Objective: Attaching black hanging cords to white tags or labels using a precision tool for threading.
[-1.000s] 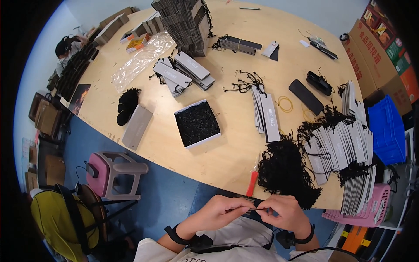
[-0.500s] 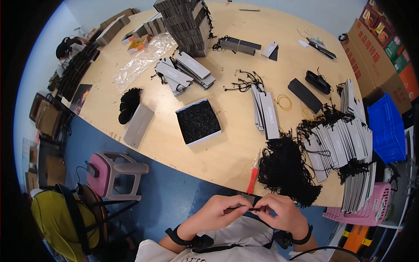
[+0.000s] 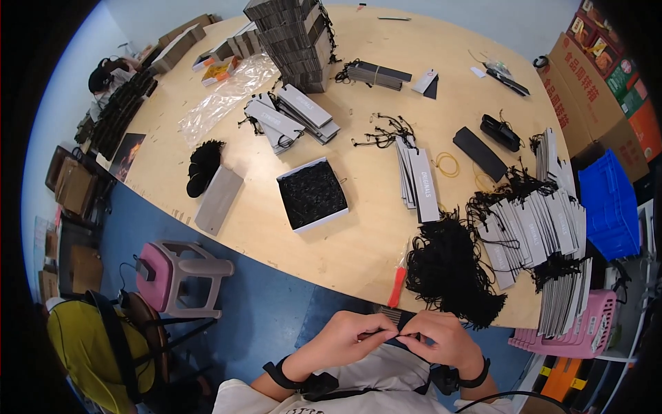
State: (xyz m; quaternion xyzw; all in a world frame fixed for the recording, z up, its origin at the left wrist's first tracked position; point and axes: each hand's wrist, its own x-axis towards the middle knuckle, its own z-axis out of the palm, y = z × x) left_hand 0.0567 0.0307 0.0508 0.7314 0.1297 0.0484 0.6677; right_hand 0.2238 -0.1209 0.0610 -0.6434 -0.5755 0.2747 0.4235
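Observation:
My left hand (image 3: 355, 336) and my right hand (image 3: 441, 338) meet at the table's near edge, fingertips pinched together. Between them is something thin and dark, mostly covered by the fingers, so its kind is unclear. Just beyond the fingertips, partly hidden, lies a stack of grey and dark strips (image 3: 391, 314). A red-handled tool (image 3: 396, 286) points away from me above that stack. To its right spreads a large heap of black cords (image 3: 452, 276). Grey hang tags with black cords (image 3: 534, 228) fan out farther right.
An open white box of small black pieces (image 3: 312, 194) sits mid-table. Left of it stands a grey block (image 3: 219, 200) beside a black cord bundle (image 3: 205, 168). A tall stack of tags (image 3: 293, 45) rises at the back. A pink stool (image 3: 157, 276) stands on the floor at left.
My fingertips have drawn closer together, and the dark piece between them shows less. The whole view has shifted slightly; things on the table stay in place.

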